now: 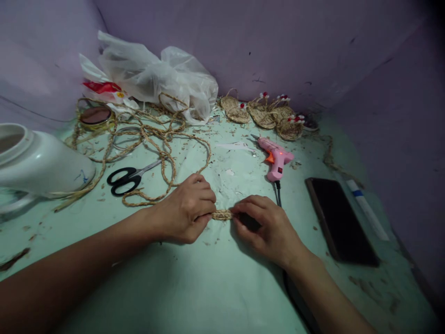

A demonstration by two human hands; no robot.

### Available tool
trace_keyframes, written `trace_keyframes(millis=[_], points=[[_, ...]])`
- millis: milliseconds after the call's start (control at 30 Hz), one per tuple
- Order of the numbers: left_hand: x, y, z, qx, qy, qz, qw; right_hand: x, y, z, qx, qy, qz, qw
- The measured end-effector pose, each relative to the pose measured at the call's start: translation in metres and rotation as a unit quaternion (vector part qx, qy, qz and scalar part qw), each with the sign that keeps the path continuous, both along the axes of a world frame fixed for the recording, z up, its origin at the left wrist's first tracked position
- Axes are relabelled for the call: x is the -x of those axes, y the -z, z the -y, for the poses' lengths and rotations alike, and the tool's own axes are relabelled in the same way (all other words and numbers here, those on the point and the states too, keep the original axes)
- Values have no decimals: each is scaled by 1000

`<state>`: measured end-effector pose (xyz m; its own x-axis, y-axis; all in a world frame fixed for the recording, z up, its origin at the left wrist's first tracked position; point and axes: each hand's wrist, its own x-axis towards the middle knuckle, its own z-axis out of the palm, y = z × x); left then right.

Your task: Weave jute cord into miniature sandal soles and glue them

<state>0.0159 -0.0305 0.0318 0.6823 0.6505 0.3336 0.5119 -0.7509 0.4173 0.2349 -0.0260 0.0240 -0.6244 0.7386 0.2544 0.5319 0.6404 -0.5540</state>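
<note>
My left hand (187, 211) is closed in a loose fist on one end of a short piece of braided straw rope (222, 215) lying on the pale green table (208, 287). My right hand (266, 227) pinches the other end with curled fingers. Only a small stretch of the braid shows between the two hands. A long coil of the same braided rope (163, 153) runs from behind my left hand toward the back left.
Black-handled scissors (127, 178) lie left of my hands. A pink glue gun (276, 160) lies beyond my right hand, with a dark phone (339, 220) and a white pen (366, 208) to the right. Small woven straw pieces (267, 116), plastic bags (156, 74) and a white jug (38, 160) stand around.
</note>
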Motion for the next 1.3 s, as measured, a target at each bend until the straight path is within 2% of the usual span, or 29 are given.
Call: trace_keyframes(millis=[100,267,367,600,700,767,867,933,967,1033,1100,1167,1233,1300], points=[[1,2,2,-11,-11,-5,1000,0,-3,2,29,10,19,999],[2,5,3,-17,-22,-38,999,5,-3,7,-2,16,33,999],[2,4,2,-11,-17,-41,999,7,-1,8,6,28,25,999],[4,2,3,5,-14,-41,999,1,2,7,49,24,-25,998],[3,0,4,9,-27,-20,999,0,1,7,72,33,-83,993],[0,-4,6,31,-50,22,998,0,-1,7,88,65,-163,980],[-4,-10,9,47,-84,80,992,-1,-2,7,155,118,-309,931],[-7,-11,10,21,-79,66,994,-1,-1,6,209,131,-361,899],[-8,-11,10,6,-75,51,996,0,-1,6,222,136,-363,895],[-7,-11,9,-7,-84,42,996,1,0,7,211,143,-320,912],[-4,-13,7,-13,-116,69,991,3,1,9,151,121,-249,949],[1,-20,5,-11,-142,75,987,4,1,11,77,70,-179,978],[6,-29,3,18,-127,18,992,6,1,12,20,31,-128,991],[10,-36,2,65,-82,-76,992,7,2,13,-15,13,-86,996]])
